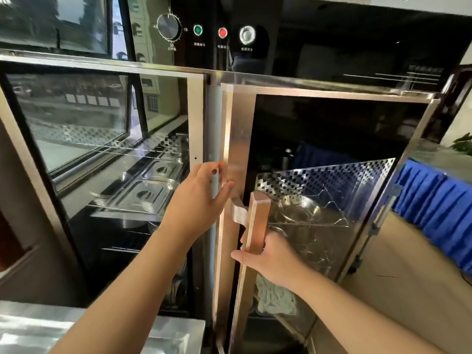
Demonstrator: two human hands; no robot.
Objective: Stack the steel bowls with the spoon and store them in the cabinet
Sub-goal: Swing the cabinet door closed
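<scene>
While the right hand wraps its fingers around the copper handle of the cabinet's right door, the left hand lies flat, fingers together, on the door's edge. Steel bowls show through the glass, on a shelf inside.

Place: a commercial or canteen kitchen, by the look of it.
Cabinet: steel-framed, with glass doors, a black control panel on top carrying a timer dial, green and red lamps and a round button.
Inside: wire shelves, lidded steel trays on the left, steel bowls on the right.
Nearby: a steel counter at lower left, blue pleated cloth at right.
Reflections: buildings and a window in the glass.
</scene>
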